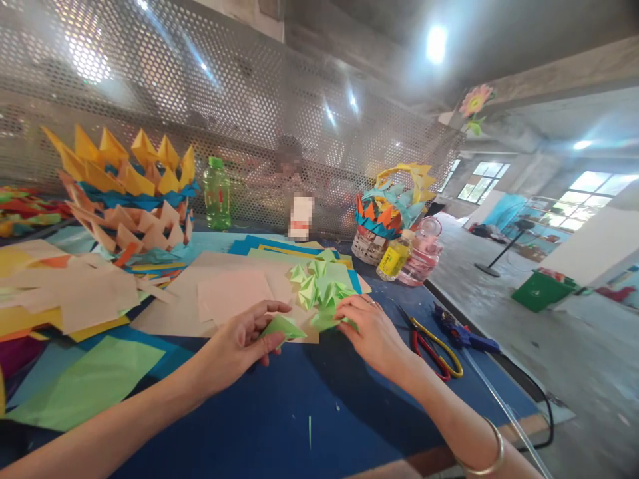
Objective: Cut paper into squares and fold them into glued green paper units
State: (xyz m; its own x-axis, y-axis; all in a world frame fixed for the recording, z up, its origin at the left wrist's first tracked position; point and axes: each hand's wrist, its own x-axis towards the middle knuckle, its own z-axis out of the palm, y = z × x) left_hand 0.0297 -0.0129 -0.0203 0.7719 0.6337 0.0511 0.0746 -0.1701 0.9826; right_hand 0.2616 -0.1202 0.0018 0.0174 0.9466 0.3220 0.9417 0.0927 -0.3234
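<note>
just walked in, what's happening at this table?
A person is folding origami at a blue table. The left hand pinches a folded green paper triangle. The right hand rests on a cluster of joined green folded pieces. Loose paper sheets lie behind them, and a large yellow, blue and peach paper basket stands to the left. Scissors and a glue gun lie to the right, untouched.

A blue table [299,412] carries paper sheets [229,293], folded green pieces [319,286], paper baskets [130,193], bottles [217,193], scissors [432,346].
</note>
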